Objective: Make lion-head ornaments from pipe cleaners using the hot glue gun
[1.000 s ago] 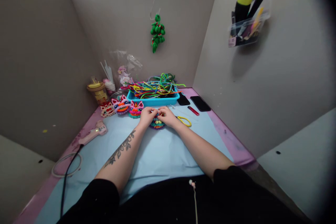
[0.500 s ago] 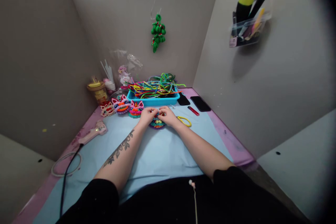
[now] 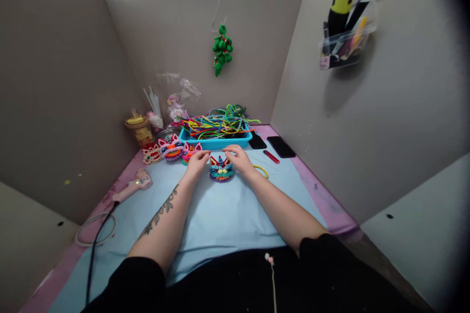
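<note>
A small colourful pipe-cleaner lion head (image 3: 221, 169) lies on the light blue mat (image 3: 220, 215) between my hands. My left hand (image 3: 197, 160) rests just left of it, fingers stretched forward, holding nothing. My right hand (image 3: 239, 158) sits just right of it, fingers out and apart, also holding nothing. Neither hand grips the lion head. Behind my left hand a row of finished lion heads (image 3: 171, 148) lies on the mat. A blue tray (image 3: 216, 142) heaped with coloured pipe cleaners (image 3: 216, 124) stands right beyond my fingers.
A pink glue gun (image 3: 131, 185) with a black cable lies at the left. A yellow loop (image 3: 261, 170), a red pen (image 3: 270, 156) and two black phones (image 3: 281, 146) lie at the right. Jars (image 3: 138, 128) stand in the back-left corner. Brown partition walls enclose three sides.
Both hands were closed over the lion head, working on it. They have now let go and moved apart, leaving it lying uncovered on the mat.
</note>
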`<state>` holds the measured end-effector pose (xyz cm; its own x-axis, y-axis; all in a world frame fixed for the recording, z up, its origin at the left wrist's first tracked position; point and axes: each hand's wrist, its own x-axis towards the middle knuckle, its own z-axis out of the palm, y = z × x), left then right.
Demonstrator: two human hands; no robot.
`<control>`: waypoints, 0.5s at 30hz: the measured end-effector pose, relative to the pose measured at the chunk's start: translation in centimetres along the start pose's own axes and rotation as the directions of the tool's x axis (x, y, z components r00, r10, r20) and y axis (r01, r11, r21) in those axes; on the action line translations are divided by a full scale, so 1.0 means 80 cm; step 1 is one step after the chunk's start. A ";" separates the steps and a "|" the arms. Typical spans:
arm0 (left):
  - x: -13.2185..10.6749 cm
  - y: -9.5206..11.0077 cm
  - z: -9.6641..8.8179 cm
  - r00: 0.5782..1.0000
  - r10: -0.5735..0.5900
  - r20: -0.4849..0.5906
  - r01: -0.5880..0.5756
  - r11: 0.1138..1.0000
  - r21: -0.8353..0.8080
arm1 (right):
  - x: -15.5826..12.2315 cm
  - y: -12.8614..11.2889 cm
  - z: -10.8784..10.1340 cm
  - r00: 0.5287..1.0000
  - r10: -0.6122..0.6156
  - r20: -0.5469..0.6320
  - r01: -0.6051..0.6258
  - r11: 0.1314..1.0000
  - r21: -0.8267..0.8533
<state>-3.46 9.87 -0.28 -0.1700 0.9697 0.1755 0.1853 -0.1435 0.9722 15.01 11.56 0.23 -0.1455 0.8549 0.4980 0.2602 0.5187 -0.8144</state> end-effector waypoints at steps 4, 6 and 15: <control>-0.004 -0.005 0.005 0.994 -0.035 0.101 0.041 0.997 -0.058 | 0.003 -0.004 0.015 0.996 0.030 0.089 -0.018 0.991 -0.131; -0.007 -0.007 0.007 0.989 -0.026 0.148 0.037 0.996 -0.078 | 0.004 -0.005 0.019 0.994 0.034 0.099 -0.016 0.984 -0.175; -0.012 -0.004 0.010 0.989 0.018 0.149 -0.011 0.999 -0.046 | -0.002 -0.001 0.009 0.996 0.033 0.081 -0.019 0.987 -0.161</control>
<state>-2.61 9.14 -0.88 -0.0207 0.9855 0.1681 0.1424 -0.1635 0.9762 14.33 11.36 0.00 -0.2138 0.8695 0.4452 0.4132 0.4934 -0.7654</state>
